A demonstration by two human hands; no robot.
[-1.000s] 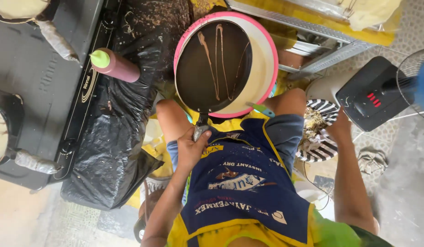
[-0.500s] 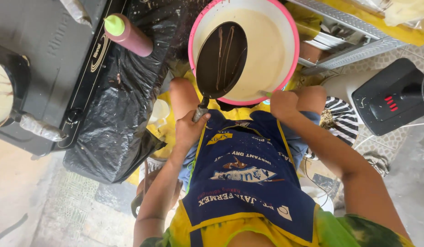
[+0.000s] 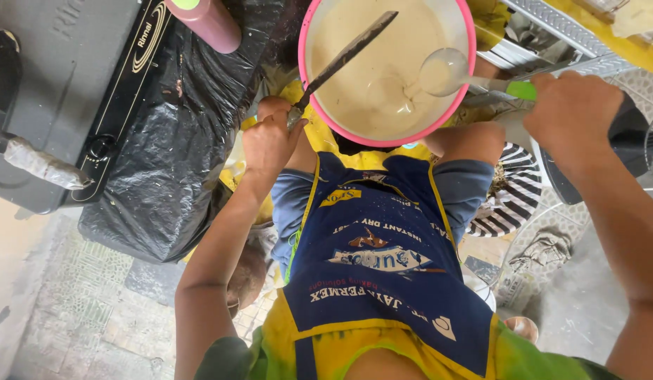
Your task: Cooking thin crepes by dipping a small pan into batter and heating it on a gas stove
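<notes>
The left hand [image 3: 270, 144] grips the handle of a dark pan [image 3: 344, 55], tilted on edge over a pink bowl [image 3: 467, 91] of pale batter between the knees. The right hand [image 3: 573, 116] is closed around a green-handled ladle [image 3: 446, 72], its cup loaded (batter clings to it). The pan looks bare, so pouring appears not yet done.

Glossy pink plastic bowl [image 3: 467, 98], smooth batter [image 3: 368, 77], perhaps metal pan [image 3: 344, 56].
</notes>
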